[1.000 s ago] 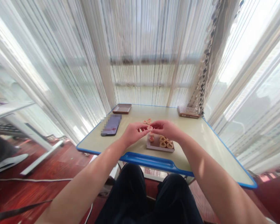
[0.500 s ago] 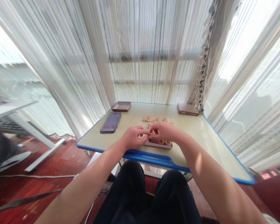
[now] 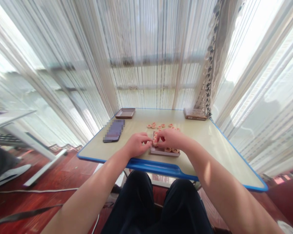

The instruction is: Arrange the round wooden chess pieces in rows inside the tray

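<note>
A shallow box [image 3: 164, 153] of round Chinese chess pieces lies near the table's front edge. Red-marked pieces stand along its left side, and two dark-marked pieces [image 3: 171, 150] lie flat at its front right. My right hand [image 3: 172, 138] reaches over the box, thumb and fingers pinching a chess piece [image 3: 154, 143] at the left side. It hides much of the box's inside. My left hand [image 3: 139, 144] rests just left of the box, index finger and thumb apart, their tips at the box's left edge. Several loose red-marked pieces [image 3: 153, 126] are scattered beyond the box.
A phone-like dark slab [image 3: 114, 130], partly pixelated, lies on the left of the blue-edged table [image 3: 210, 156]. An open tray-like lid [image 3: 125, 113] sits at the back left, a flat brown box [image 3: 195, 114] at the back right. Sheer curtains hang behind. Another person's shoe [image 3: 11, 175] shows at left.
The pinched piece and my right fingers have shifted slightly down at the box's left side. My left index finger has drawn back a little from the pieces. The view has tilted slightly.
</note>
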Motion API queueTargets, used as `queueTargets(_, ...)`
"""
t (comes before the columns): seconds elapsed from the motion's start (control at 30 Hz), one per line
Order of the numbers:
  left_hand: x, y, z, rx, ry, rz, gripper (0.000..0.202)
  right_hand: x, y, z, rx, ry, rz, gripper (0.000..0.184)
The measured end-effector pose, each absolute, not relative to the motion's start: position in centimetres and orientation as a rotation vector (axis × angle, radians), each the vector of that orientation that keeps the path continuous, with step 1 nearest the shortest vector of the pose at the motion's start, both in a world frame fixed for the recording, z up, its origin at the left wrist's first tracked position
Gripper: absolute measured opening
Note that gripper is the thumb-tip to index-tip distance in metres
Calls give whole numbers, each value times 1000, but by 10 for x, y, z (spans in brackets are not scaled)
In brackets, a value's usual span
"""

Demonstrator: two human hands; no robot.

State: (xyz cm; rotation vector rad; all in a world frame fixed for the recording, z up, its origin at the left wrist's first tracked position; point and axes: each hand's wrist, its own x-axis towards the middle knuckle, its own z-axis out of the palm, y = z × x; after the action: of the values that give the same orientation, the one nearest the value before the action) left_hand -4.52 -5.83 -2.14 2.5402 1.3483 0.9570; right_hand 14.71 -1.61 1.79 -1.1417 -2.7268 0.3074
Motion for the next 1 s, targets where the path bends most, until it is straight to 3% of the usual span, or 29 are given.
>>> queueTargets(0.17,-44,-59,-19,2556,1326,916,31,147,-17,19,-1169,-2737,296,21)
queueTargets(1.0,-41,-58,-18,2518,1379,924,30,147,-15,17,-1234,-2882,160,25)
